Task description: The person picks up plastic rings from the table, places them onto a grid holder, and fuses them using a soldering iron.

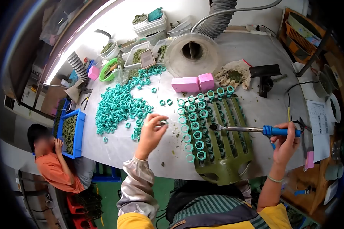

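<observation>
My right hand is closed round the blue handle of a soldering-iron-like tool, whose round tip lies over the green slotted holder. Teal rings stand in columns along the holder's left side and across its far end. My left hand is raised between the holder and a large heap of teal rings, its fingertips pinched on a small thing I cannot make out. Two loose rings lie just beyond that hand.
Pink blocks, a stained glove and a clear round hood stand behind the holder. At the right are a black stand and a paper sheet. Another person sits at the left by a blue crate.
</observation>
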A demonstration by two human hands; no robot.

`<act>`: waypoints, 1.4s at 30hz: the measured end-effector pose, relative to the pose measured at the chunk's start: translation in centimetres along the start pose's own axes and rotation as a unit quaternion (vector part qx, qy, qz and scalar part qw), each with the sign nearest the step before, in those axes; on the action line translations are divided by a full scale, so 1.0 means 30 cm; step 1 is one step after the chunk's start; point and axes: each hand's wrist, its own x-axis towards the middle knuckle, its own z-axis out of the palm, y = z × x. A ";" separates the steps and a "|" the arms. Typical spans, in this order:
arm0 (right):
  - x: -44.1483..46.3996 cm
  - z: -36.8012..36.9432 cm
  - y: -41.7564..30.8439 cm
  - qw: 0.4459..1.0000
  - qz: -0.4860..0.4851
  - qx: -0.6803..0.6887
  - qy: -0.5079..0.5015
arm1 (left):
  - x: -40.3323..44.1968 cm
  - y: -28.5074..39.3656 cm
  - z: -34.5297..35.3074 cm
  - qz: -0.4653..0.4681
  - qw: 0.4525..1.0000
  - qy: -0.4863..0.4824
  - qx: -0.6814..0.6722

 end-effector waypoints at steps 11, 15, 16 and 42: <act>-0.012 0.015 0.060 0.999 0.002 0.018 -0.029 | 0.037 0.177 0.336 0.219 0.969 -0.041 0.110; -0.022 0.036 0.075 0.999 -0.001 0.015 -0.051 | 0.049 0.181 0.346 0.218 0.967 -0.054 0.117; -0.021 0.031 0.069 0.999 0.000 0.010 -0.040 | 0.051 0.182 0.347 0.223 0.965 -0.056 0.124; -0.016 -0.044 -0.020 1.000 -0.017 0.007 -0.025 | -0.013 0.098 0.057 -0.022 0.993 -0.005 -0.118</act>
